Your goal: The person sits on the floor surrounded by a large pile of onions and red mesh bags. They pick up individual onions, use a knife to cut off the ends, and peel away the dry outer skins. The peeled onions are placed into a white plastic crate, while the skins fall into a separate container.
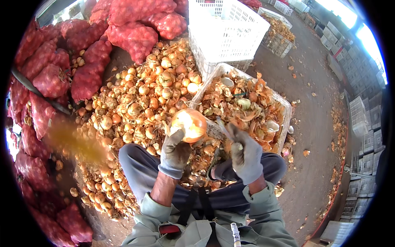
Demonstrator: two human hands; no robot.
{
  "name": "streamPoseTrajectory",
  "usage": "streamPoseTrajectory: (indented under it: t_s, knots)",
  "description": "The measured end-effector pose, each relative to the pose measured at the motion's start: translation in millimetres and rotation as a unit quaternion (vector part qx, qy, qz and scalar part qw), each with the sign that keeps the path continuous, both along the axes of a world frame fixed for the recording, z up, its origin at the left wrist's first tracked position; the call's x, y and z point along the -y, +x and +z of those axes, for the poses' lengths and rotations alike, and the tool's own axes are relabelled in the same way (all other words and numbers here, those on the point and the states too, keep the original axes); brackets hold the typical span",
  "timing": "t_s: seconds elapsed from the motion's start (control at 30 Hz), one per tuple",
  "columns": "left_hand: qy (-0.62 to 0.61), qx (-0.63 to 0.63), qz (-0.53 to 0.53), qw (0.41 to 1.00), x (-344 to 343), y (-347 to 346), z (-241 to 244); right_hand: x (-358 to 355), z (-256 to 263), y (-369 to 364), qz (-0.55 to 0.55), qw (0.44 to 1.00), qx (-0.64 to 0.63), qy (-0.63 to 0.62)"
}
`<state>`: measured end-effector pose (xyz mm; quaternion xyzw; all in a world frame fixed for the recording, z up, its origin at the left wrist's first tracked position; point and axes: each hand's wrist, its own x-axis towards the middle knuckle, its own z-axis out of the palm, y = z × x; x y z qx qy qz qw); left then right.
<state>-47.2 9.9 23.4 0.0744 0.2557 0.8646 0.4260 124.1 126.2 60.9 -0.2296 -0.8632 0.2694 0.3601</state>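
My left hand (175, 152), in a soiled grey work glove, grips a large onion (193, 125) with shiny golden skin, brightly lit on one side. My right hand (247, 159), gloved as well, is closed around a small knife (224, 129). The blade is blurred and points up and left, apart from the onion. Just beyond the right hand stands a white plastic crate (286, 112) heaped with onion skins and scraps (243, 115). A broad pile of unpeeled onions (134, 109) spreads ahead and to the left.
Red mesh sacks of onions (132, 38) are stacked at the left and back. White perforated crates (226, 34) stand stacked ahead, with a skin-filled crate (277, 40) behind. More crates (368, 145) line the right. Skins litter the concrete floor (311, 123). A yellow blur covers part of the left.
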Motion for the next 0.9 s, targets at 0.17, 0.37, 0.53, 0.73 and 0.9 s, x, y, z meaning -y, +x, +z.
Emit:
streamPoseTrajectory:
  t_s: [0.17, 0.37, 0.53, 0.73, 0.9]
  knots:
    - [-0.009, 0.02, 0.009, 1.0, 0.0, 2.2, -7.7, 24.9, 9.2, -10.5, 0.06, 0.994, 0.087, 0.039]
    - [0.016, 0.084, 0.018, 0.996, -0.4, 6.9, -1.5, 29.8, -0.4, -7.9, 0.055, 0.992, 0.101, 0.045]
    - [0.001, 0.056, 0.029, 0.998, -0.8, 10.8, -2.3, 33.9, -0.6, -11.6, 0.017, 0.994, 0.097, 0.056]
    - [-0.043, -0.014, 0.058, 0.997, -2.2, 13.0, 1.7, 42.2, -11.4, -15.7, -0.033, 0.991, 0.095, 0.091]
    - [-0.065, -0.06, 0.076, 0.993, -2.9, 13.1, 1.2, 44.9, -31.7, -13.7, 0.001, 0.967, 0.023, -0.255]
